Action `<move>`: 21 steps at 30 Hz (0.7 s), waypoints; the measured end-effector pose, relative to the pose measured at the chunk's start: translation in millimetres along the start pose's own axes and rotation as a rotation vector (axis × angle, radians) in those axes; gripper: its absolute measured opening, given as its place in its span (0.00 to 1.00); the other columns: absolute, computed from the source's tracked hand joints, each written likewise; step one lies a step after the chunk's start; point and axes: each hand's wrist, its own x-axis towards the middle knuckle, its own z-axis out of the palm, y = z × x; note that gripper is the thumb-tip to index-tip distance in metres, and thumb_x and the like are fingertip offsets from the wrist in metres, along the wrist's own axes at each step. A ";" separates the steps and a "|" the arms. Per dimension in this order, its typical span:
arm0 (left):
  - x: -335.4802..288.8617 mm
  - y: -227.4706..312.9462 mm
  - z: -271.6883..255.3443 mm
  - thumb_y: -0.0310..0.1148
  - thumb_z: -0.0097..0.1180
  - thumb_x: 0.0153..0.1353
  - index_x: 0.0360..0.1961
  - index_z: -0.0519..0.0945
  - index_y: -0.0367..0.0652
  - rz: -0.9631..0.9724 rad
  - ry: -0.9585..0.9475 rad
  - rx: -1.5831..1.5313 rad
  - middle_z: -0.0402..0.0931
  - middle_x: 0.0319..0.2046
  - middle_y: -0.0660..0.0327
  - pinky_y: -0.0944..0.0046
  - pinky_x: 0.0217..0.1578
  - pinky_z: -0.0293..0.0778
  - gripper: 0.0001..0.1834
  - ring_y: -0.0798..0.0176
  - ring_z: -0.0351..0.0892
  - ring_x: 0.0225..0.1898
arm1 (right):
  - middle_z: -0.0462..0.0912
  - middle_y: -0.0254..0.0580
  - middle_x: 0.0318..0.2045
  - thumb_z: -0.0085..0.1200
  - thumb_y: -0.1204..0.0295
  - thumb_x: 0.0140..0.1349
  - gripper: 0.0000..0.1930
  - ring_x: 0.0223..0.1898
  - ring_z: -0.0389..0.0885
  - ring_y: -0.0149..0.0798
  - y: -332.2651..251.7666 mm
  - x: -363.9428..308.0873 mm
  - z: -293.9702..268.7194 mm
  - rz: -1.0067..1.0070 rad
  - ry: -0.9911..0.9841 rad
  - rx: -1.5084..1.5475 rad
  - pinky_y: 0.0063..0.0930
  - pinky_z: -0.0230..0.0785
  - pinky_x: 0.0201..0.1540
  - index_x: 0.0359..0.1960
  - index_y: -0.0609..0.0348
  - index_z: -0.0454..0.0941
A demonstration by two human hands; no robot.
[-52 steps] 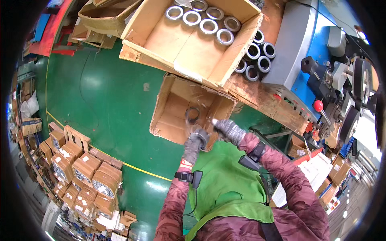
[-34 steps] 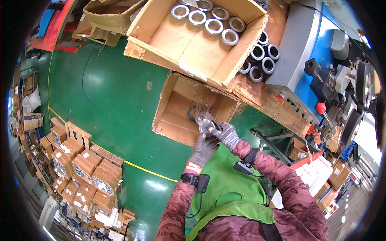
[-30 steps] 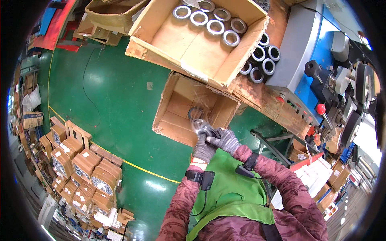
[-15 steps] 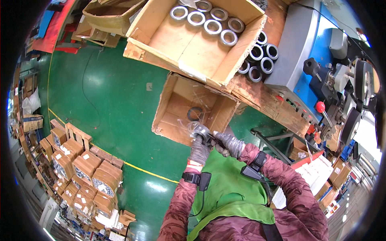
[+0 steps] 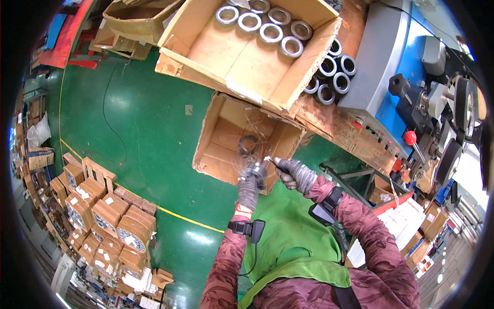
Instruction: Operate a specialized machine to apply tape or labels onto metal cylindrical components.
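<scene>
My left hand [image 5: 250,186], in a grey glove, is closed around a metal ring [image 5: 256,169] over the near edge of the lower cardboard box [image 5: 212,154]. Motion and the glove blur the ring's outline. Thin translucent curls [image 5: 241,164] surround it; whether they are shavings or plastic film, I cannot tell. To its right, my gloved right hand [image 5: 295,174] grips a thin small tool [image 5: 271,160] with a pale tip, held apart from the ring. One dark ring [image 5: 248,145] shows inside the lower box, past my left hand.
A larger cardboard box [image 5: 226,62] with several metal rings [image 5: 271,33] stands on the wooden bench [image 5: 329,123]. More rings [image 5: 340,81] are grouped beside it. On the right is a grey-blue machine [image 5: 381,77] with a red-knobbed lever [image 5: 410,137]. Stacked cartons [image 5: 108,213] stand left.
My right hand has drawn away from the left, rightward and slightly up, with the small tool. The left hand has shifted slightly left and down with the ring.
</scene>
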 end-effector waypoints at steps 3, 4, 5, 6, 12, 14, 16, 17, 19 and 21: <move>4.2 -7.7 -14.4 0.37 0.47 0.59 0.45 0.72 0.47 0.030 0.047 0.008 0.71 0.30 0.66 0.72 0.24 0.68 0.14 0.73 0.69 0.28 | 0.62 0.29 0.08 0.46 0.51 0.59 0.20 0.06 0.55 0.25 0.0 -1.6 -2.9 0.076 0.021 -0.014 0.19 0.44 0.07 0.18 0.50 0.66; 8.9 -20.5 -22.5 0.36 0.47 0.58 0.45 0.72 0.45 0.200 -0.012 0.072 0.71 0.33 0.65 0.72 0.27 0.69 0.14 0.72 0.69 0.31 | 0.63 0.30 0.08 0.46 0.49 0.58 0.20 0.05 0.55 0.25 5.3 0.6 -6.3 0.096 -0.012 -0.035 0.19 0.43 0.07 0.19 0.51 0.66; 12.0 -21.5 -24.4 0.36 0.47 0.58 0.45 0.72 0.45 0.198 -0.013 0.073 0.71 0.33 0.65 0.72 0.27 0.69 0.14 0.72 0.69 0.31 | 0.63 0.30 0.08 0.46 0.49 0.58 0.20 0.05 0.55 0.25 8.8 2.0 -6.4 0.096 -0.011 -0.034 0.19 0.43 0.07 0.19 0.51 0.66; 14.8 -22.0 -27.3 0.34 0.47 0.57 0.47 0.71 0.44 0.467 -0.010 0.597 0.71 0.34 0.65 0.72 0.29 0.69 0.16 0.72 0.69 0.33 | 0.63 0.30 0.08 0.45 0.49 0.58 0.20 0.05 0.55 0.25 12.0 3.3 -6.0 0.129 -0.002 -0.037 0.19 0.44 0.07 0.19 0.51 0.66; 23.9 -24.9 -22.4 0.28 0.45 0.55 0.43 0.72 0.38 0.242 -0.184 0.228 0.72 0.36 0.64 0.71 0.36 0.69 0.14 0.70 0.70 0.36 | 0.63 0.28 0.08 0.44 0.49 0.59 0.20 0.05 0.54 0.24 13.5 12.1 6.4 0.156 -0.051 -0.003 0.17 0.43 0.07 0.20 0.50 0.66; 8.1 -11.5 -5.0 0.28 0.43 0.57 0.39 0.74 0.36 0.347 -0.092 0.291 0.72 0.36 0.65 0.72 0.36 0.68 0.11 0.71 0.70 0.36 | 0.63 0.28 0.08 0.44 0.49 0.59 0.20 0.05 0.54 0.24 7.1 16.1 3.3 0.186 -0.043 0.003 0.17 0.43 0.07 0.20 0.50 0.66; 7.3 -15.3 -13.1 0.29 0.43 0.58 0.41 0.74 0.37 0.341 -0.113 0.308 0.72 0.36 0.65 0.72 0.37 0.68 0.12 0.71 0.70 0.36 | 0.62 0.27 0.08 0.44 0.49 0.59 0.20 0.06 0.53 0.23 5.0 16.6 6.4 0.195 -0.031 -0.047 0.17 0.43 0.08 0.19 0.49 0.65; 5.9 -14.5 -15.9 0.29 0.43 0.59 0.44 0.73 0.37 0.336 -0.130 0.324 0.72 0.37 0.65 0.72 0.37 0.68 0.14 0.72 0.70 0.37 | 0.62 0.27 0.08 0.44 0.49 0.59 0.20 0.06 0.53 0.23 4.6 16.0 8.4 0.197 -0.035 -0.050 0.17 0.43 0.08 0.19 0.49 0.65; 6.0 -15.1 -16.4 0.29 0.44 0.57 0.45 0.72 0.38 0.249 -0.090 0.179 0.72 0.37 0.64 0.71 0.38 0.69 0.15 0.71 0.70 0.36 | 0.62 0.27 0.08 0.44 0.49 0.59 0.20 0.06 0.52 0.23 2.7 12.1 11.7 0.082 -0.062 0.045 0.17 0.42 0.08 0.18 0.49 0.65; 5.4 -14.8 -18.0 0.28 0.46 0.56 0.47 0.72 0.39 0.162 -0.051 0.034 0.72 0.37 0.63 0.70 0.39 0.70 0.16 0.70 0.71 0.36 | 0.62 0.27 0.08 0.45 0.48 0.59 0.21 0.06 0.52 0.23 -3.8 9.7 3.3 0.034 -0.042 0.039 0.17 0.43 0.07 0.18 0.49 0.65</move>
